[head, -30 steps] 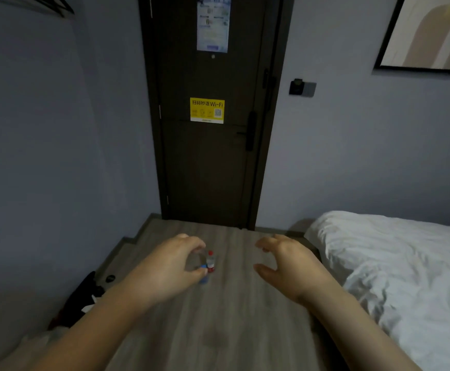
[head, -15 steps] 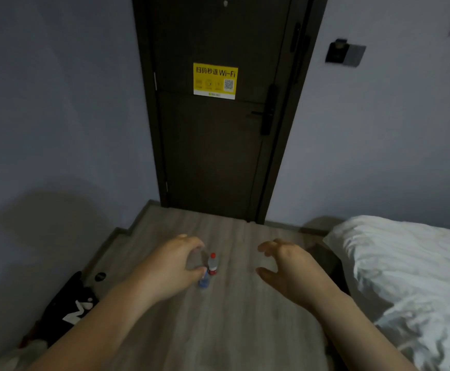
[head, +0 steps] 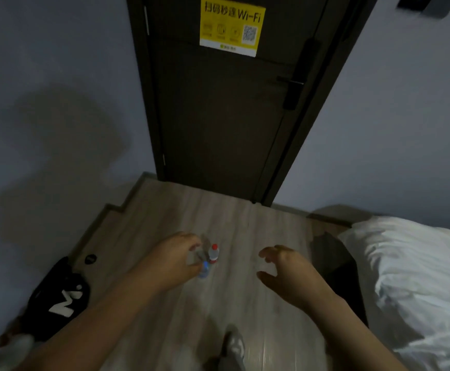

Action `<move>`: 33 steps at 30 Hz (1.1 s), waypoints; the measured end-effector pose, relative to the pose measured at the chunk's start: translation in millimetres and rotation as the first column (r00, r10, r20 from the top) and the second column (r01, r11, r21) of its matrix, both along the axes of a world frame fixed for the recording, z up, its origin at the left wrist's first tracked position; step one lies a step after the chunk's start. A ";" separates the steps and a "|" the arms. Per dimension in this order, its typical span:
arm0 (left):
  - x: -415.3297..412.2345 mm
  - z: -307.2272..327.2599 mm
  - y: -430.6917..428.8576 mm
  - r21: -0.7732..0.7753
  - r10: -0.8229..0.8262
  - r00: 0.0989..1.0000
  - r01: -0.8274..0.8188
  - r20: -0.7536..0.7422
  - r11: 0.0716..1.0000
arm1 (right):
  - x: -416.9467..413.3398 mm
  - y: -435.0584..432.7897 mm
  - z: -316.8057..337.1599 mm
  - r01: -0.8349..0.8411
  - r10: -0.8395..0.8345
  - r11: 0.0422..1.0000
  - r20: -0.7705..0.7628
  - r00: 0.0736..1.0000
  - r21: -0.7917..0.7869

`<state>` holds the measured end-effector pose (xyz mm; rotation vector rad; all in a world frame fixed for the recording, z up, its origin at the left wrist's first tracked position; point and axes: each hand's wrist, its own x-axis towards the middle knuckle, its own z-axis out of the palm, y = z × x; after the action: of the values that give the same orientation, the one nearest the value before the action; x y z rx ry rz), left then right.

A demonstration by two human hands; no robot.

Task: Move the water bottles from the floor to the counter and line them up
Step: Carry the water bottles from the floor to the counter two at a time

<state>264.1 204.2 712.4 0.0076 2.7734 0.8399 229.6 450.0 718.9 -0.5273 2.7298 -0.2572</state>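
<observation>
two water bottles stand on the wood floor point(head: 245, 236) at 12 o'clock, before the dark door point(head: 218, 116). the red-capped bottle point(head: 213, 253) is upright; the blue-capped bottle point(head: 204, 271) is just beside it at its 7 o'clock. the left hand point(head: 173, 261) and right hand point(head: 288, 271) hover with fingers curved wide, holding nothing. a white bed point(head: 419, 277) lies at 3 o'clock, a black bag point(head: 57, 298) at 8.

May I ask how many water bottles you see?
2: red-capped bottle upright on the floor; blue-capped bottle just nearer, partly behind the left hand, which may hide more.
</observation>
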 end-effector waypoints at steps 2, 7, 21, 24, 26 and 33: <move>-20.0 -11.0 -4.9 0.011 0.020 1.000 -0.020 0.024 1.000 | -25.9 -4.6 -13.0 -0.007 0.007 1.000 0.036 0.999 0.001; -78.5 -41.7 -9.0 0.002 0.082 0.992 -0.082 0.095 0.997 | -103.3 -9.3 -43.8 -0.043 0.043 0.999 0.099 0.994 -0.007; -215.2 -198.0 -15.6 0.004 0.278 0.947 -0.282 0.163 0.959 | -288.3 -28.0 -193.2 -0.083 0.098 0.993 0.214 0.972 -0.079; -236.6 -260.4 -22.8 -0.032 0.270 0.943 -0.269 0.196 0.963 | -309.1 -40.5 -250.3 -0.051 0.072 0.994 0.217 0.974 -0.101; -246.9 -307.9 -27.4 -0.006 0.235 0.942 -0.240 0.239 0.971 | -319.6 -47.5 -291.9 -0.038 0.061 0.994 0.228 0.972 -0.104; -266.2 -448.6 -24.8 0.034 0.223 0.935 -0.242 0.277 0.970 | -336.3 -59.4 -440.7 -0.066 0.077 0.996 0.272 0.959 -0.053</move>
<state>-2.1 179.3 263.8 -0.4022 2.5166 0.9135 -106.7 390.6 278.3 -0.5564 2.4373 -0.3442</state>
